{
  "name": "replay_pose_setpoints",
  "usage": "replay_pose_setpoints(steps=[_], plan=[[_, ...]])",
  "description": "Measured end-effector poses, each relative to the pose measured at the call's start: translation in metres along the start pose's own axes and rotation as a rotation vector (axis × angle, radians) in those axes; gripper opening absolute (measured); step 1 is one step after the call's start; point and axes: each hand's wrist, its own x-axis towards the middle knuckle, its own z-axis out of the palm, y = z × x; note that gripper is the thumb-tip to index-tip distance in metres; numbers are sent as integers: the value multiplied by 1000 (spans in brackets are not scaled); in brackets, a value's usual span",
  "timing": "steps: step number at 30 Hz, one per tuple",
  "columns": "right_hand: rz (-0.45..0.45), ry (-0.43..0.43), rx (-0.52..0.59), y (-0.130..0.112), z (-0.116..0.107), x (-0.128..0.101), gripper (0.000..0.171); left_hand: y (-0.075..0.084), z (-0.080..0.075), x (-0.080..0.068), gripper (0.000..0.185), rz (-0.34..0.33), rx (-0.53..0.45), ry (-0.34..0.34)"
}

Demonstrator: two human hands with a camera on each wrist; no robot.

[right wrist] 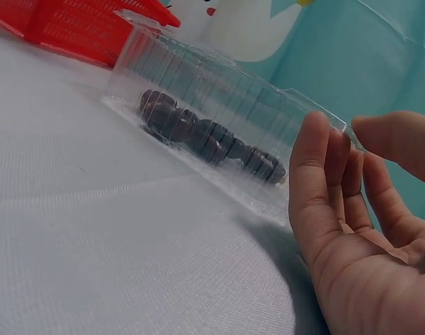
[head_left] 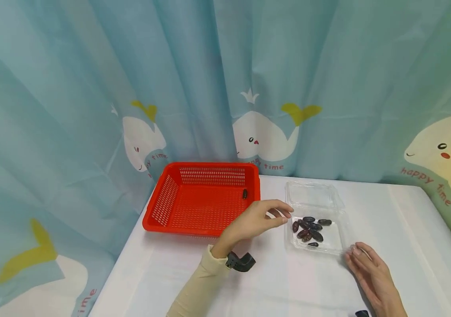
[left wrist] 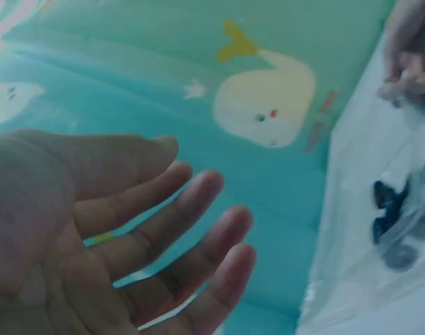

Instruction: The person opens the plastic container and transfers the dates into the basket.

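A clear plastic clamshell box point(head_left: 346, 229) stands with its lid point(head_left: 314, 196) folded back, and several dark brown dates point(head_left: 315, 235) lie inside. My right hand point(head_left: 372, 270) pinches the box's near right corner between thumb and fingers; the right wrist view shows the fingertips at that rim. Over the box's left edge hovers my left hand point(head_left: 262, 218), palm down, fingers loosely bent and holding nothing. In the left wrist view the left hand's fingers point(left wrist: 198, 202) are spread apart with bare palm between. One date point(head_left: 245, 193) lies in the red basket point(head_left: 161, 229).
The red plastic basket with slotted sides sits left of the box, behind my left forearm. Both stand on a white cloth-covered table point(head_left: 288, 281). A blue curtain point(head_left: 193, 88) with whale prints hangs along the back and left side.
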Motion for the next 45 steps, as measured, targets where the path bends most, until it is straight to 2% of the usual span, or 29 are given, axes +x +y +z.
replay_pose_setpoints(steps=[7,14,18,21,26,37,45], plan=[[2,0,-13,0,0,-3,21,-7,29,6,29,71,123,-74],[-14,2,-4,-2,2,0,21,-11,47,26,29,127,436,-131],[-14,8,-23,-2,1,-1,20,-17,57,36,28,154,502,-147],[-9,12,-49,-2,1,-1,20,-21,62,42,29,146,500,-147],[-22,-16,-12,-1,1,0,22,-27,68,50,31,95,524,-138],[-28,0,20,-1,2,0,24,-34,79,63,31,72,727,-130],[-32,3,13,-2,2,0,25,-33,91,70,25,38,962,-121]])
